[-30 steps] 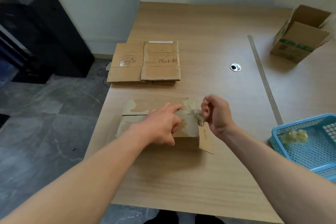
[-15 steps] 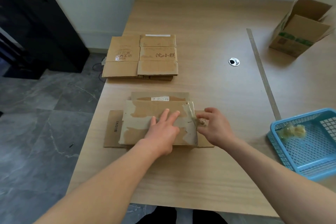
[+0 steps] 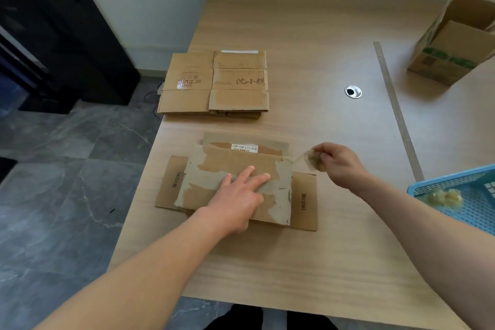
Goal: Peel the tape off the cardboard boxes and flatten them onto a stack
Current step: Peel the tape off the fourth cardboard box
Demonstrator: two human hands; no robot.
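Left hand (image 3: 238,195) is flat, grip wide open, fingers straight, pressing the flattened box (image 3: 209,166) onto the table (image 3: 294,262), near left side. Right hand (image 3: 340,166) grip is pinching a tape wad (image 3: 313,161) just off the box's far right corner. Stack (image 3: 214,83) sits further back.

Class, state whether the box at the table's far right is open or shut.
Open: the box has its top flaps raised and its inside shows.

hands: two, left hand (image 3: 235,201), right hand (image 3: 340,166)
flattened box (image 3: 235,161), near edge of table (image 3: 308,35): one
stack (image 3: 214,83), left edge: one; sheets not countable
upright box (image 3: 452,45), right edge: one
basket (image 3: 452,177), right edge: one
tape wad (image 3: 313,162): one, in right hand; more in basket, number unclear
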